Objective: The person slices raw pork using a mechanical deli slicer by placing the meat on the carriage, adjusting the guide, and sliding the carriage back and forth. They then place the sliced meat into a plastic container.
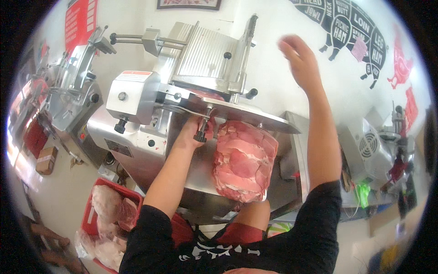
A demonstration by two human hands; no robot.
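Observation:
A metal meat slicer stands before me with its ribbed carriage at the far side. My left hand reaches in under the slicer's blade guard plate, beside a black adjusting knob. Its fingers are mostly hidden by the knob and the plate. Just right of it, a stack of sliced raw meat lies on the slicer's metal base. Some red meat shows behind the plate. My right hand is raised at the right of the carriage, blurred, with thumb and fingers apart and nothing visible in it.
A red crate of large meat pieces sits at lower left. Another slicer stands to the left, near a small brown box. At right is a grey machine with a fan grille. A black handle juts from the carriage.

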